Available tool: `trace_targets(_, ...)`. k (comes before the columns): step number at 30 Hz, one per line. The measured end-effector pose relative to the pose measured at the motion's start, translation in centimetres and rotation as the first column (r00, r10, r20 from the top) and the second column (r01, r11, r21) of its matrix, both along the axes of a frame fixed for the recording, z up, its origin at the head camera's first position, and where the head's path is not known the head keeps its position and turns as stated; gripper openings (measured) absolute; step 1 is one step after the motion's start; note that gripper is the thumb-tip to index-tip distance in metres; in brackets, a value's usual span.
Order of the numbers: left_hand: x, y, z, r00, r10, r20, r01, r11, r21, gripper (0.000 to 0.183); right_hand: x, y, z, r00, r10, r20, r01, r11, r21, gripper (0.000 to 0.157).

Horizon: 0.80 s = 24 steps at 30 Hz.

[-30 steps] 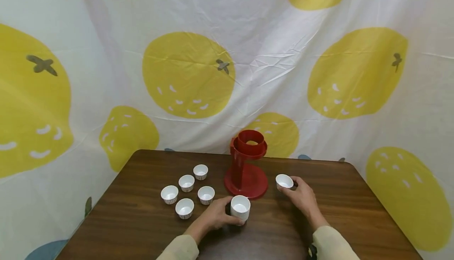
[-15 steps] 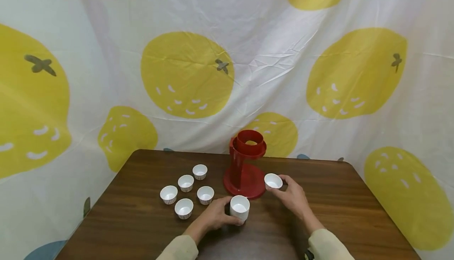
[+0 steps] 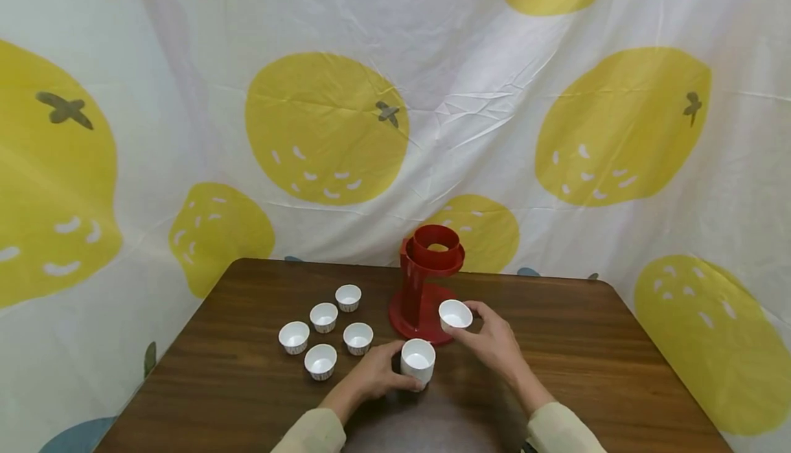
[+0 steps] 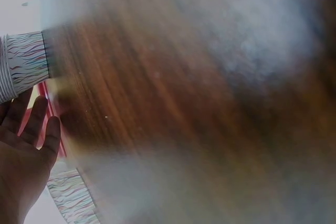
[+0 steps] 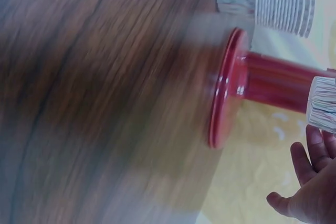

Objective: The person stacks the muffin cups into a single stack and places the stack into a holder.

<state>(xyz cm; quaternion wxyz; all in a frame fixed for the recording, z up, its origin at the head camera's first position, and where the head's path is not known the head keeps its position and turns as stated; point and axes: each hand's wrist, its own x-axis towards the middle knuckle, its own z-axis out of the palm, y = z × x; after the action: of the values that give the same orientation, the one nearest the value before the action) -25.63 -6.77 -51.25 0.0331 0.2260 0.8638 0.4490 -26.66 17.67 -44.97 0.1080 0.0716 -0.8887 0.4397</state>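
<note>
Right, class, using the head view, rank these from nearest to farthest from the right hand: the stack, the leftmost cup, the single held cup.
1. Single held cup: in the right hand itself.
2. Stack: to the left, in the left hand.
3. Leftmost cup: farther left, on the table.
</note>
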Motion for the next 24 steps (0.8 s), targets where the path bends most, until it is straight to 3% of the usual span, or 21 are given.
trace_targets(24, 0.1, 0.0, 0.3, 1.000, -0.011, 0.002, 0.011, 1.000, -0.005, 0.061, 2.0, -2.6, 0.6, 0.997, 0.068, 0.025, -0.067, 0.995, -0.072, 0.058)
